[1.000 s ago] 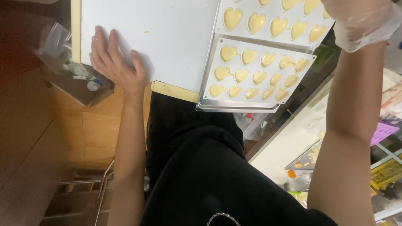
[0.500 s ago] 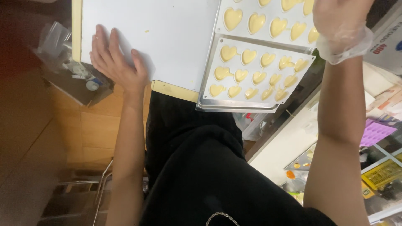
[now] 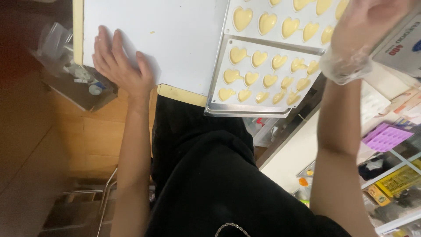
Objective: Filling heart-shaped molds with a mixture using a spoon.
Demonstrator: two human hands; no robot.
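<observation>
A: Looking at the bare left hand [image 3: 125, 66] at upper left: lying flat, fingers spread, palm down on the smooth white sheet [image 3: 184, 39] covering the cream-yellow board [image 3: 78, 30].

B: Touching, not pinching anything. And hovering at upper right, the right hand [image 3: 366, 28] in a clear plastic glove, raised above the work, blurred. Cannot tell whether curling around something or hanging loose.

A: Sitting just below and left of that hand, the white silicone mould with small pale-yellow heart fillings [image 3: 263, 74], resting in a thin metal tray [image 3: 228, 112]. Lying just above it, a second white mould with larger hearts [image 3: 280, 22].

B: Worrying, judging by the picture: tray corner seeming to be jutting past the board's edge, over the black garment [image 3: 210, 184]. Risking a tip or slide through a knock from the gloved wrist or forearm, with fillings possibly spilling if soft.

A: Also risking a shift of the white sheet through leaning hard on that left palm.

B: Surface: white, plain, lightly speckled. Below it, showing wooden flooring [image 3: 101, 136] at left and a small open box of clutter [image 3: 74, 83] beside the board.

A: Crowding the right edge: shelving, a purple silicone mould [image 3: 386, 137], a white printed carton [image 3: 403, 44].
</observation>
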